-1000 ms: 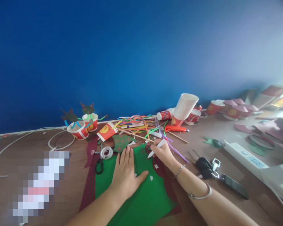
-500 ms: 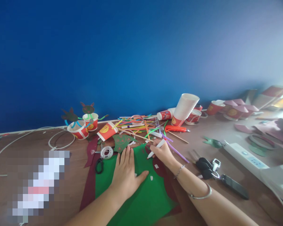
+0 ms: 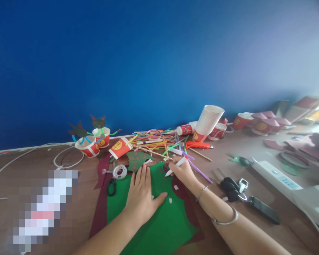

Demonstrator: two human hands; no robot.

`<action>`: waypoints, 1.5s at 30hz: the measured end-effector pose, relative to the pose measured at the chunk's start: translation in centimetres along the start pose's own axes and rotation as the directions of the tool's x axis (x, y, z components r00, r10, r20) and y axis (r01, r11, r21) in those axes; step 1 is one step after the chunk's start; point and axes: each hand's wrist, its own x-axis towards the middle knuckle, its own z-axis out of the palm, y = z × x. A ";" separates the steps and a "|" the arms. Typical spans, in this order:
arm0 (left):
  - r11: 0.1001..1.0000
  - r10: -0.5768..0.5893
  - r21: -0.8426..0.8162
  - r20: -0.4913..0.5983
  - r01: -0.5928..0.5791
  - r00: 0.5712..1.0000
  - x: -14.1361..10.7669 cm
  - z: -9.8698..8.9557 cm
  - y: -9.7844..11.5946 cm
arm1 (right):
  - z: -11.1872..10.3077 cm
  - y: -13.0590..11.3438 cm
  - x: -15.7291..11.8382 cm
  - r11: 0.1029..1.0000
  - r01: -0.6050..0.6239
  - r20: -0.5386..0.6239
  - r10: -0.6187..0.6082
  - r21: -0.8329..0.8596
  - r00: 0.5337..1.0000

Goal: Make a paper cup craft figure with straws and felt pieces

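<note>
My left hand (image 3: 140, 194) lies flat on a green sheet (image 3: 159, 226), its fingers pointing away from me and the thumb spread to the right. In my right hand (image 3: 182, 171) is a white marker (image 3: 176, 167), its tip at the upper right part of the green sheet. Dark red paper (image 3: 98, 216) shows from beneath the green. Just beyond my left fingertips is a dark green cutout with reddish marks (image 3: 138, 160). A tape roll (image 3: 119, 171) and black scissor handles (image 3: 111, 187) sit left of that hand.
Straws and sticks (image 3: 156, 141) lie in a pile behind the sheet. Nearby are a tilted stack of cups (image 3: 208, 120), an orange cutter (image 3: 198, 145) and cups with paper figures (image 3: 87, 146). Keys (image 3: 230, 186) and a power strip (image 3: 279, 177) are at the right.
The marker and my right fingers have shifted very slightly left and up over the green sheet. My left hand stays flat in place.
</note>
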 end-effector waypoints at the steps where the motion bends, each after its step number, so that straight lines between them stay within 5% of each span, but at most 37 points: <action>1: 1.000 -0.002 -0.003 0.000 0.002 1.000 0.0 0.0 0.0 | 0.0 0.0 0.0 1.000 0.001 -0.002 -0.001 -0.003 1.000; 45: 1.000 0.008 -0.016 -0.002 -0.009 1.000 -0.1 0.2 -0.1 | -0.1 -0.5 -0.1 0.999 -0.013 0.026 0.015 -0.046 1.000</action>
